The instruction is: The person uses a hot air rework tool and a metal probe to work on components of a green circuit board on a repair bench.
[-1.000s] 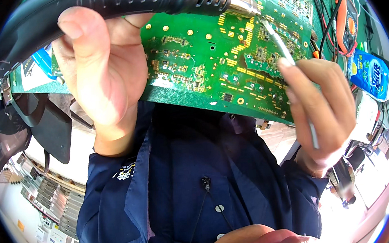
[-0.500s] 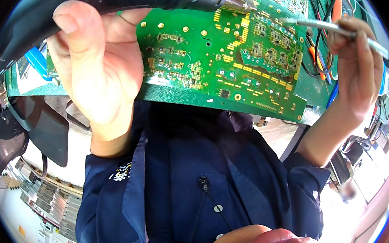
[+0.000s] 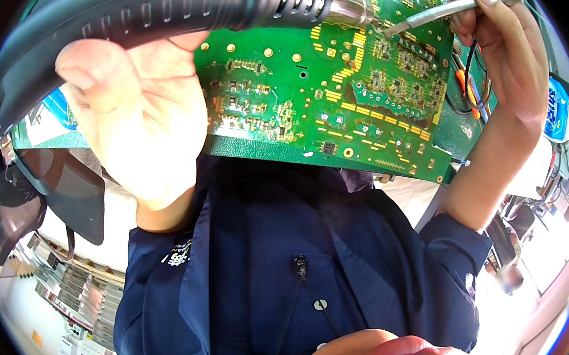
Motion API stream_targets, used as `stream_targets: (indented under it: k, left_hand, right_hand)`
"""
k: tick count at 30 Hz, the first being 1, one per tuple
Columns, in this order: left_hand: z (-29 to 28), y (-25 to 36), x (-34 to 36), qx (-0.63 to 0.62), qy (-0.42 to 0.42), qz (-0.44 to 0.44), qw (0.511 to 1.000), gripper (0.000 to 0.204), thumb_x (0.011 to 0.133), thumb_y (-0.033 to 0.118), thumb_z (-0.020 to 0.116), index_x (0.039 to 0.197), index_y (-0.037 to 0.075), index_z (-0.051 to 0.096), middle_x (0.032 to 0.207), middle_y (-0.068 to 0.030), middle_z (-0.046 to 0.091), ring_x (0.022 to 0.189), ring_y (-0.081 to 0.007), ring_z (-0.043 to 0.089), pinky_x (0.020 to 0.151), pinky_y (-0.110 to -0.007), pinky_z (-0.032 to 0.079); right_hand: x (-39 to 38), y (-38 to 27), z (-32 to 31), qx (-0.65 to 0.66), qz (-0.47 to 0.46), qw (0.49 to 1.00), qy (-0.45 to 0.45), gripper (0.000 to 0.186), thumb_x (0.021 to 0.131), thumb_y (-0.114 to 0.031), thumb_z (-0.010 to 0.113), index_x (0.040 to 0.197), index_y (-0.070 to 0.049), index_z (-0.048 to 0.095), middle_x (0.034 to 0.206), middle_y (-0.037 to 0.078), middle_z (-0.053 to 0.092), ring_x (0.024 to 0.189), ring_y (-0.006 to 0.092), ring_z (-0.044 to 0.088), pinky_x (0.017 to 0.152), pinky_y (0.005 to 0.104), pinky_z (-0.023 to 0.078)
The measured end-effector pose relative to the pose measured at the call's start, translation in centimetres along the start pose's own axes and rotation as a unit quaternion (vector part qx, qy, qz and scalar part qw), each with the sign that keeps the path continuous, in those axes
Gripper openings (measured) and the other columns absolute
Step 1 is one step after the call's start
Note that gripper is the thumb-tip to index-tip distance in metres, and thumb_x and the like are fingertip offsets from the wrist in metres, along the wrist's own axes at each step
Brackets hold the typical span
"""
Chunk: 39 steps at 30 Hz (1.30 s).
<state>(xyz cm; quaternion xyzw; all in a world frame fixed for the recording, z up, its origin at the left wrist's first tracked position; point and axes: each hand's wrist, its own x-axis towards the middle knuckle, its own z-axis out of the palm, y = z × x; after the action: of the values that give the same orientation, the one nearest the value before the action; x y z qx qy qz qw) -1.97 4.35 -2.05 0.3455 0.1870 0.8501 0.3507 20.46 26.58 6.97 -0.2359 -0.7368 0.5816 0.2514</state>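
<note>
My left hand (image 3: 141, 115) is closed around the black ribbed handle of a hot air gun (image 3: 223, 9), its fingers partly hidden behind it. The gun's metal nozzle (image 3: 350, 8) points right, over a large green circuit board (image 3: 281, 128) with gold pads and small components. My right hand (image 3: 504, 40) pinches a slim silver-grey hand tool (image 3: 431, 14); whether it is tweezers or a blade, I cannot tell. Its narrow tip is at the board's upper component area, just right of the nozzle.
The board lies on a green-topped bench (image 3: 230, 148), reaching its near edge. Right of it are dark cables and an orange-handled tool (image 3: 468, 92). A blue package (image 3: 557, 112) lies beyond my right forearm. A black chair (image 3: 61, 193) stands at the left.
My right hand has moved up, bringing the tool's tip left and closer to the nozzle. My left hand and the gun have shifted slightly; both grips are unchanged.
</note>
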Motion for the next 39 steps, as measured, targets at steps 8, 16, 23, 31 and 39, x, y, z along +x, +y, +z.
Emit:
stream_targets:
  k: [8,16,23,31,39]
  left_hand:
    - [-0.7,0.0,0.4,0.019,-0.084,-0.007,0.996,0.033,0.111,0.029,0.047,0.136,0.014,0.062,0.132,-0.0250,0.066,0.116,-0.0469,0.067,0.103,-0.060,0.053]
    - [-0.7,-0.3,0.5,0.003,-0.077,0.008,0.997,0.031,0.111,0.027,0.048,0.135,0.014,0.062,0.137,-0.0216,0.063,0.121,-0.0473,0.064,0.105,-0.064,0.050]
    - [-1.5,-0.4,0.9,0.027,-0.100,0.030,0.994,0.027,0.110,0.023,0.050,0.129,0.012,0.065,0.132,-0.0199,0.066,0.120,-0.0462,0.065,0.105,-0.065,0.049]
    - [-1.6,0.2,0.4,0.048,-0.060,0.009,0.997,0.017,0.109,0.020,0.052,0.115,0.009,0.063,0.120,-0.0168,0.070,0.109,-0.0405,0.070,0.100,-0.062,0.054]
    - [2.6,-0.7,1.4,0.129,-0.021,0.072,0.989,0.048,0.110,0.038,0.046,0.143,0.004,0.037,0.133,-0.0173,0.057,0.124,-0.0379,0.057,0.106,-0.052,0.052]
  right_hand:
    - [0.2,0.3,-0.9,-0.004,-0.011,1.000,0.002,0.023,0.100,-0.021,0.058,0.097,0.001,0.058,0.072,0.006,0.060,0.061,0.0122,0.059,0.055,0.0238,0.049]
    - [0.4,-0.3,-1.5,-0.016,0.003,0.999,-0.048,0.026,0.103,-0.022,0.052,0.103,0.003,0.057,0.080,0.007,0.058,0.069,0.0126,0.055,0.062,0.0254,0.045]
    - [0.5,0.1,-4.4,-0.048,0.057,0.993,-0.092,0.028,0.108,-0.018,0.043,0.112,0.007,0.056,0.097,0.009,0.054,0.082,0.0119,0.049,0.074,0.0284,0.039]
    - [0.6,-0.2,-3.3,-0.052,0.034,0.995,-0.076,0.030,0.108,-0.021,0.045,0.111,0.006,0.057,0.092,0.008,0.056,0.080,0.0118,0.051,0.072,0.0276,0.040]
    - [-0.2,-0.8,0.8,-0.067,-0.061,0.996,0.009,0.027,0.101,-0.027,0.056,0.099,0.000,0.056,0.077,0.007,0.059,0.067,0.0117,0.058,0.060,0.0241,0.048]
